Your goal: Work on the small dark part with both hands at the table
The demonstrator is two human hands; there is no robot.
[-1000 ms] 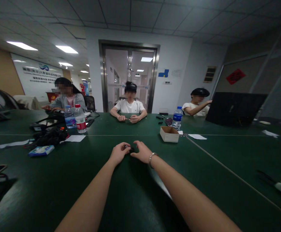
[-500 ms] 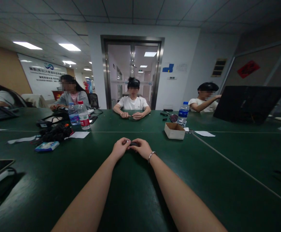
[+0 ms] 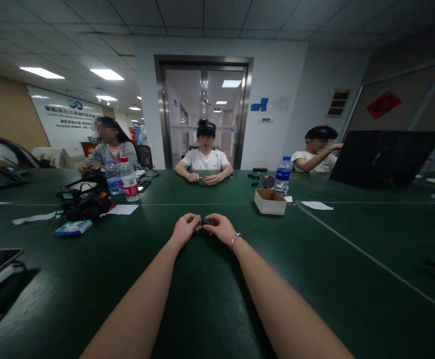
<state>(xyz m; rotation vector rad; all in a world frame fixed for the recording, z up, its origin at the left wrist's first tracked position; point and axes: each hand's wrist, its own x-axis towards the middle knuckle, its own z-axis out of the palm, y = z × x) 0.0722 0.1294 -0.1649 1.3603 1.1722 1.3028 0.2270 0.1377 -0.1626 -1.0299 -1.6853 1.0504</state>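
Over the green table [image 3: 206,279], my two hands are close together in the middle of the view. My right hand [image 3: 221,230], with a silver bangle at its wrist, pinches a small dark oblong object [image 3: 209,222] between thumb and fingers. Its exact kind is too small to tell. My left hand [image 3: 186,230] is closed in a pinch just left of the object's end. What lies between its fingertips is too small to make out. An open cardboard box [image 3: 270,203] stands to the right, beyond my right hand.
Bottles stand at left, a red-labelled one [image 3: 129,182] among them, and a blue-capped bottle [image 3: 283,175] behind the box. Black cables [image 3: 88,207], a blue-white packet [image 3: 72,228] and paper [image 3: 123,209] lie left. A person [image 3: 206,159] sits opposite; a black monitor [image 3: 385,159] stands right.
My left fingertips have drawn slightly away from the dark object, and a narrow gap shows between my hands. My right hand has stayed almost in place, still pinching it.
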